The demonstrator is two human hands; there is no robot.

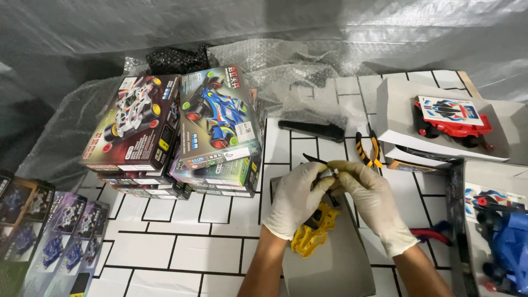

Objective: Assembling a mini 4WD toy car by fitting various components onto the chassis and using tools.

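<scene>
Both my hands wear pale latex gloves and meet above a grey mat. My left hand grips a thin black tool whose tip pokes out up and to the left. My right hand pinches a small part at the point where the fingertips touch; the part itself is too small to make out. Just below my left hand a yellow toy car chassis lies on the mat.
Two stacks of toy car boxes stand to the left. Behind my hands lie a black knife-like tool and yellow-handled pliers. Open boxes hold a red car and a blue car on the right; red-handled cutters lie near them.
</scene>
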